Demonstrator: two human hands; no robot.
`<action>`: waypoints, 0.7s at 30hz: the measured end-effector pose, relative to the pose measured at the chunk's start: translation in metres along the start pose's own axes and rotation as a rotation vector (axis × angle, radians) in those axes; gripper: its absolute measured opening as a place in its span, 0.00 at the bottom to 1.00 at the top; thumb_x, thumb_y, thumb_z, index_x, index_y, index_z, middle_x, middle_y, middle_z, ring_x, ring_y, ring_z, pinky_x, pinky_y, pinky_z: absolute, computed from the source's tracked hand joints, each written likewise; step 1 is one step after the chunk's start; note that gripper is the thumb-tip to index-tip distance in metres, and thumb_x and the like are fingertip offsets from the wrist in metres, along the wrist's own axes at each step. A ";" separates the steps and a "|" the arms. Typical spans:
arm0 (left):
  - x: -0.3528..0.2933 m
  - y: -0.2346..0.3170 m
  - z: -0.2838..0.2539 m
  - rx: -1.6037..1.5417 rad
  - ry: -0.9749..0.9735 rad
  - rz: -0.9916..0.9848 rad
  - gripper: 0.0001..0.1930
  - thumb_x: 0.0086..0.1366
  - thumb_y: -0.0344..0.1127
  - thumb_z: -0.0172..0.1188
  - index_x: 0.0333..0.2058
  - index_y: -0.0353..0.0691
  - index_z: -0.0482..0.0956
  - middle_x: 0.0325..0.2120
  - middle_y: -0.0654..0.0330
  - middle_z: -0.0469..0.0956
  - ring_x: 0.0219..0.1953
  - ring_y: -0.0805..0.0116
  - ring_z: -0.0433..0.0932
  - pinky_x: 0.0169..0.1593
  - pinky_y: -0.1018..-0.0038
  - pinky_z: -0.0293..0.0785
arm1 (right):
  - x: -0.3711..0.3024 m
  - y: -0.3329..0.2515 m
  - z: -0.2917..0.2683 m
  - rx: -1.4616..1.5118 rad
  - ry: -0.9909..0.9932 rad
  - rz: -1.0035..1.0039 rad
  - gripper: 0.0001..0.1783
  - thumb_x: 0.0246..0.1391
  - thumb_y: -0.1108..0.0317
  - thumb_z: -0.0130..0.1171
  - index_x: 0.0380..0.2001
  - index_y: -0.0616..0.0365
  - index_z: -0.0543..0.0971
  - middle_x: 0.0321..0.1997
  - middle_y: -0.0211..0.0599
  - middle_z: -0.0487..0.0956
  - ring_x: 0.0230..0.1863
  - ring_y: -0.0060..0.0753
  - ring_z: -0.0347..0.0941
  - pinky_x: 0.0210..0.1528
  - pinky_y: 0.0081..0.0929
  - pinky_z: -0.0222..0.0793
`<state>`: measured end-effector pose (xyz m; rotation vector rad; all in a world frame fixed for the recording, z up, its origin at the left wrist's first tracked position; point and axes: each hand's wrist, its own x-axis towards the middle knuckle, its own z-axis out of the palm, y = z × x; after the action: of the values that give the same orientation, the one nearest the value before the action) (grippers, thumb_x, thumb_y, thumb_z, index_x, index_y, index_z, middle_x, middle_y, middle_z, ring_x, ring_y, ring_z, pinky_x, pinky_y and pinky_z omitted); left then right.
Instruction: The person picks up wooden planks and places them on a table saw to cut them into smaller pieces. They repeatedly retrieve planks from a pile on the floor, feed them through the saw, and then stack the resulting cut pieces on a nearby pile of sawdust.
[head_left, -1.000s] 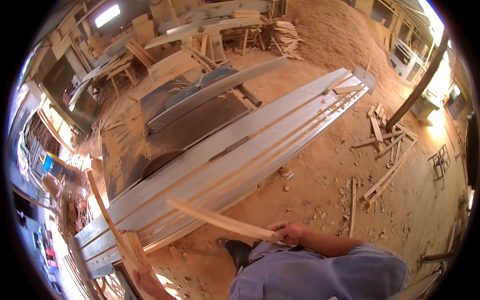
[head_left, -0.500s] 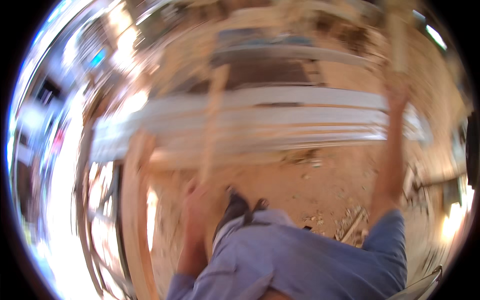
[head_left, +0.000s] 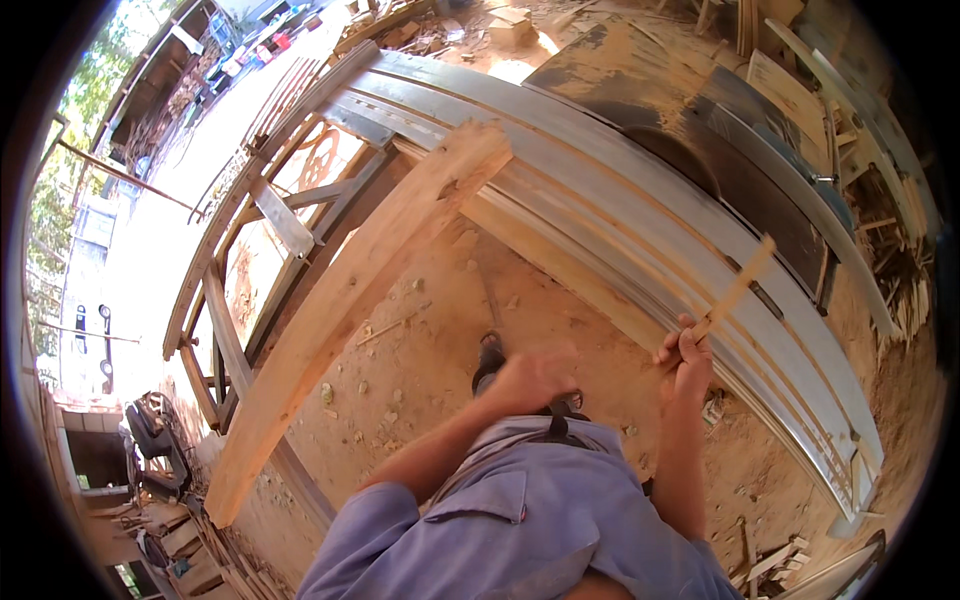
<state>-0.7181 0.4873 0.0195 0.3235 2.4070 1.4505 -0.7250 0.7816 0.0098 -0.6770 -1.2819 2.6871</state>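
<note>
My right hand (head_left: 688, 365) is closed round a thin, flat strip of pale wood (head_left: 738, 290), which points up and away over the long grey metal-faced workbench (head_left: 600, 185). In front of my waist is my left hand (head_left: 540, 376), smeared by motion. I cannot make out its fingers or anything in them. A wide, rough plank (head_left: 360, 270) lies slanted to the left of my hands, its far end at the bench's near edge. Neither hand touches it.
Left of the plank stands a wooden frame (head_left: 225, 350) with slats and braces. Beyond the bench lies a dark, dusty panel (head_left: 690, 130). Wood offcuts (head_left: 785, 560) litter the sandy ground at lower right, and scrap wood (head_left: 905, 290) is piled at far right.
My view has turned, bringing the wide plank into full sight. The wooden strip, earlier in my left hand, is now in my right. My outstretched right arm has drawn in closer.
</note>
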 end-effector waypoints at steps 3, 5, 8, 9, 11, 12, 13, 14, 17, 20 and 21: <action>0.032 -0.044 -0.117 0.276 0.221 -0.091 0.43 0.53 0.41 0.74 0.66 0.36 0.66 0.57 0.42 0.76 0.59 0.45 0.75 0.61 0.58 0.71 | 0.009 -0.013 0.018 -0.306 -0.140 0.105 0.16 0.71 0.62 0.51 0.55 0.61 0.72 0.32 0.39 0.79 0.24 0.29 0.74 0.25 0.28 0.69; 0.056 -0.121 -0.201 0.682 0.623 0.159 0.44 0.49 0.41 0.77 0.64 0.30 0.68 0.62 0.37 0.68 0.63 0.39 0.68 0.66 0.51 0.63 | 0.014 -0.010 0.048 -0.479 -0.169 0.194 0.17 0.71 0.61 0.51 0.54 0.62 0.73 0.31 0.38 0.79 0.23 0.28 0.73 0.23 0.26 0.68; 0.099 -0.112 -0.316 0.511 0.273 -0.152 0.37 0.50 0.38 0.76 0.58 0.31 0.75 0.48 0.47 0.81 0.48 0.58 0.82 0.52 0.64 0.76 | 0.036 0.018 0.060 -0.519 -0.232 0.190 0.17 0.71 0.60 0.52 0.53 0.61 0.75 0.30 0.35 0.79 0.24 0.25 0.73 0.25 0.24 0.69; 0.105 -0.107 -0.341 0.400 0.127 -0.361 0.34 0.50 0.39 0.75 0.56 0.34 0.77 0.48 0.49 0.82 0.48 0.64 0.82 0.50 0.66 0.77 | 0.036 0.023 0.068 -0.533 -0.207 0.202 0.17 0.71 0.60 0.52 0.54 0.60 0.75 0.30 0.35 0.79 0.24 0.25 0.73 0.26 0.24 0.69; 0.114 -0.138 -0.380 0.230 -0.123 -0.577 0.33 0.51 0.40 0.74 0.57 0.36 0.79 0.48 0.53 0.82 0.47 0.71 0.82 0.49 0.69 0.78 | 0.039 0.030 0.090 -0.571 -0.175 0.229 0.17 0.71 0.61 0.52 0.55 0.59 0.75 0.30 0.34 0.80 0.25 0.24 0.74 0.28 0.24 0.69; 0.115 -0.158 -0.394 0.168 -0.213 -0.588 0.35 0.51 0.39 0.75 0.58 0.36 0.77 0.48 0.54 0.82 0.47 0.71 0.82 0.50 0.68 0.78 | 0.039 0.029 0.103 -0.561 -0.197 0.223 0.17 0.71 0.61 0.51 0.55 0.59 0.75 0.30 0.34 0.80 0.25 0.24 0.74 0.29 0.23 0.69; 0.117 -0.173 -0.397 -0.150 -0.222 -0.575 0.36 0.51 0.37 0.74 0.60 0.35 0.75 0.49 0.55 0.82 0.47 0.68 0.82 0.51 0.68 0.78 | 0.038 0.028 0.116 -0.550 -0.218 0.221 0.16 0.71 0.62 0.51 0.55 0.59 0.75 0.31 0.33 0.80 0.26 0.24 0.74 0.30 0.23 0.69; 0.118 -0.187 -0.396 -0.470 -0.225 -0.564 0.38 0.50 0.36 0.74 0.62 0.34 0.73 0.49 0.55 0.82 0.47 0.66 0.82 0.51 0.67 0.78 | 0.037 0.027 0.127 -0.540 -0.245 0.222 0.16 0.71 0.62 0.50 0.54 0.59 0.75 0.31 0.33 0.80 0.26 0.24 0.74 0.30 0.23 0.69; 0.120 -0.191 -0.376 -0.519 -0.154 -0.494 0.36 0.55 0.28 0.68 0.64 0.31 0.69 0.45 0.55 0.83 0.41 0.63 0.83 0.47 0.66 0.81 | 0.034 0.023 0.145 -0.602 -0.151 0.239 0.15 0.71 0.64 0.49 0.54 0.60 0.75 0.31 0.32 0.80 0.27 0.24 0.74 0.30 0.23 0.69; 0.110 -0.174 -0.373 -0.459 -0.168 -0.504 0.40 0.52 0.26 0.70 0.65 0.31 0.68 0.47 0.54 0.83 0.43 0.63 0.84 0.47 0.69 0.81 | 0.043 0.027 0.152 -0.729 -0.059 0.245 0.15 0.70 0.65 0.50 0.53 0.60 0.76 0.31 0.32 0.79 0.27 0.23 0.74 0.30 0.22 0.68; 0.109 -0.163 -0.360 -0.411 -0.185 -0.474 0.41 0.52 0.25 0.72 0.66 0.31 0.67 0.47 0.54 0.83 0.44 0.64 0.84 0.47 0.69 0.81 | 0.044 0.025 0.149 -0.801 -0.056 0.177 0.14 0.69 0.66 0.50 0.52 0.60 0.77 0.31 0.31 0.79 0.26 0.22 0.73 0.30 0.22 0.68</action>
<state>-0.9594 0.1564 0.0171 -0.1907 1.8159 1.5508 -0.8258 0.6703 0.0575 -0.7998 -2.4377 2.2435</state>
